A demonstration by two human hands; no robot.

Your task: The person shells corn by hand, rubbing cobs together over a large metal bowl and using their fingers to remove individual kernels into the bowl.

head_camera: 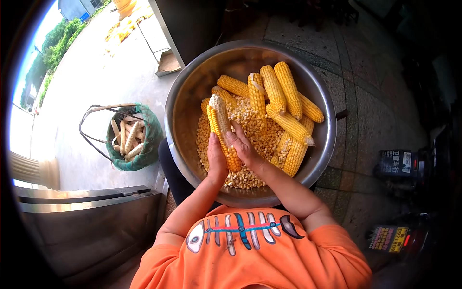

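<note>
A wide metal basin (pixel 326 144) rests before me with loose corn kernels (pixel 249 115) heaped in it. Both hands hold a partly shelled ear of corn (pixel 219 123) over the heap; its upper right side shows bare cob, while yellow kernels remain along the left side and lower end. My left hand (pixel 217 157) grips it from the left. Against its right side lies my right hand (pixel 243 144), thumb on the cob. Several unshelled corn ears (pixel 272 88) lie at the basin's back and right, one with a strip of husk on it.
A green mesh-covered basket (pixel 155 139) with bare cobs (pixel 131 139) stands on the floor to the left. Behind it are a long-handled metal dustpan (pixel 169 61) and corn spread on bright ground (pixel 124 30). Metal door panels (pixel 90 216) stand at lower left; vehicles with plates are at right.
</note>
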